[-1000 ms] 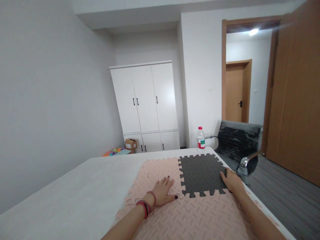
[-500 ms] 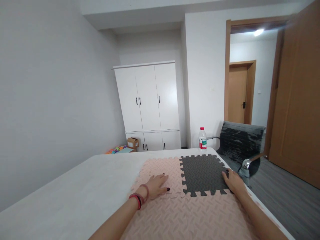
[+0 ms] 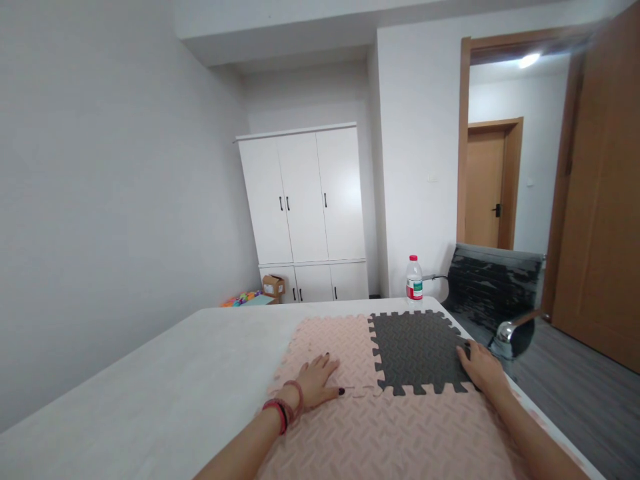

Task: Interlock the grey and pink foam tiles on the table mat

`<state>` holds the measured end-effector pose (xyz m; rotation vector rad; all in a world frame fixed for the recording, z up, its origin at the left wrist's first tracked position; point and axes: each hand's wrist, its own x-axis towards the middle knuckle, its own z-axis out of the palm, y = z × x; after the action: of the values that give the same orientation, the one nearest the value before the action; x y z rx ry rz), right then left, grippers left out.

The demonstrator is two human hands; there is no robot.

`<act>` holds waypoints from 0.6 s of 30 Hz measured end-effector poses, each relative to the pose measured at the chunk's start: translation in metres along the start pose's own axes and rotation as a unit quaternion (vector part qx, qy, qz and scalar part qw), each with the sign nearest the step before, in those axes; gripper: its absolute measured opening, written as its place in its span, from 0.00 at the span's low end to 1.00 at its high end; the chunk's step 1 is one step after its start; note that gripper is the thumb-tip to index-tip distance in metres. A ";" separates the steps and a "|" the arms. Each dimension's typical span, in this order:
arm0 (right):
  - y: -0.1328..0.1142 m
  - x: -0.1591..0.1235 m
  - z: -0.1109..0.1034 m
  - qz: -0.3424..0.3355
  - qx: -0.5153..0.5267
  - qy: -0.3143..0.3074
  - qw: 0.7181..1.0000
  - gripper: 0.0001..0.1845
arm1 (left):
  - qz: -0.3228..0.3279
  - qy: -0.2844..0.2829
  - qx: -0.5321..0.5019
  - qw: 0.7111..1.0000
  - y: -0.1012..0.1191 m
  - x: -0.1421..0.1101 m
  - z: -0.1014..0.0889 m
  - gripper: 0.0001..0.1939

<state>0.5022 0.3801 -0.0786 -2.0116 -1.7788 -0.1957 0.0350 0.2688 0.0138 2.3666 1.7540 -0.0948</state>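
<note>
My left hand (image 3: 318,383) lies flat with fingers spread on a pink foam mat tile (image 3: 340,340), near the seam with the nearer pink foam mat (image 3: 395,440). Red bands circle that wrist. To the right of the pink tile is a dark grey foam tile (image 3: 420,350) with jigsaw teeth along its edges. My right hand (image 3: 481,365) rests at the grey tile's right edge, thumb on its surface and fingers apart from it; part of the fingers is hidden. The grey tile's near teeth overlie the pink mat, and I cannot tell whether they interlock.
A white table (image 3: 165,373) carries the mats. A clear bottle with a red cap (image 3: 415,280) stands at its far edge. Beyond the right side is a worn black chair (image 3: 493,287). A white cabinet (image 3: 305,200), a cardboard box (image 3: 273,285) and colourful items (image 3: 245,299) are behind.
The whole view has shifted slightly, with everything appearing a little farther right. Both hands keep nearly the same places on the mats.
</note>
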 end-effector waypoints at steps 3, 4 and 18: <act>0.000 -0.001 0.000 -0.004 -0.001 0.008 1.000 0.29 | -0.009 0.013 0.006 1.000 0.004 0.003 0.002 0.42; 0.000 -0.001 0.000 -0.004 -0.002 0.011 1.000 0.29 | -0.009 0.017 0.009 1.000 0.006 0.003 0.003 0.42; -0.003 -0.004 -0.007 -0.001 0.009 0.010 1.000 0.28 | -0.043 0.047 0.012 0.998 0.032 0.005 0.006 0.36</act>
<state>0.4996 0.3737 -0.0735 -1.9898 -1.7634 -0.1993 0.0670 0.2640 0.0112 2.3478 1.9091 -0.0168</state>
